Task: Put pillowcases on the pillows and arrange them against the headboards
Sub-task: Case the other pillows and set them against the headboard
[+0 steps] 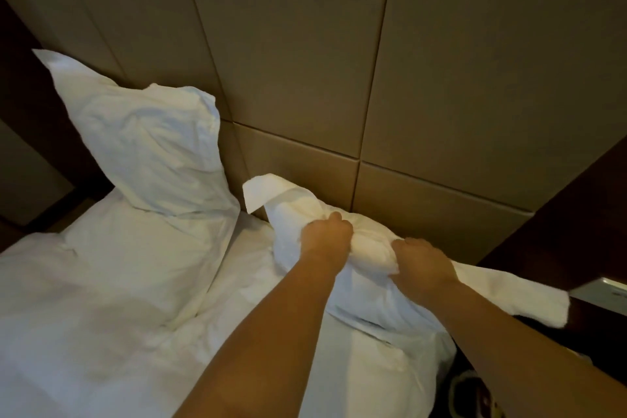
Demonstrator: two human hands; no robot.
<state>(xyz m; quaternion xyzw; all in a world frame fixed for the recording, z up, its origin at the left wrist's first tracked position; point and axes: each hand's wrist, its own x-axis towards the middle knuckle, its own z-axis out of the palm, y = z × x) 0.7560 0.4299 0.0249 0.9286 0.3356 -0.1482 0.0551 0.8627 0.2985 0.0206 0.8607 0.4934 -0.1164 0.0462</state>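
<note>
Left hand [327,234], right hand [424,265] clutching cased pillow [295,204], 5 o'clock; arranging step; next, likely prop upright against headboard [305,61], 12 o'clock.

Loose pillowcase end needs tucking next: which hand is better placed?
Probably right: the right hand grips the pillow beside the loose pillowcase end; the left hand grips farther away.

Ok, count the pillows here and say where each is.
2. The left pillow stands upright, leaning against the headboard. The right pillow lies lower by the headboard, with the left hand and right hand gripping it. Others may be out of view.
</note>
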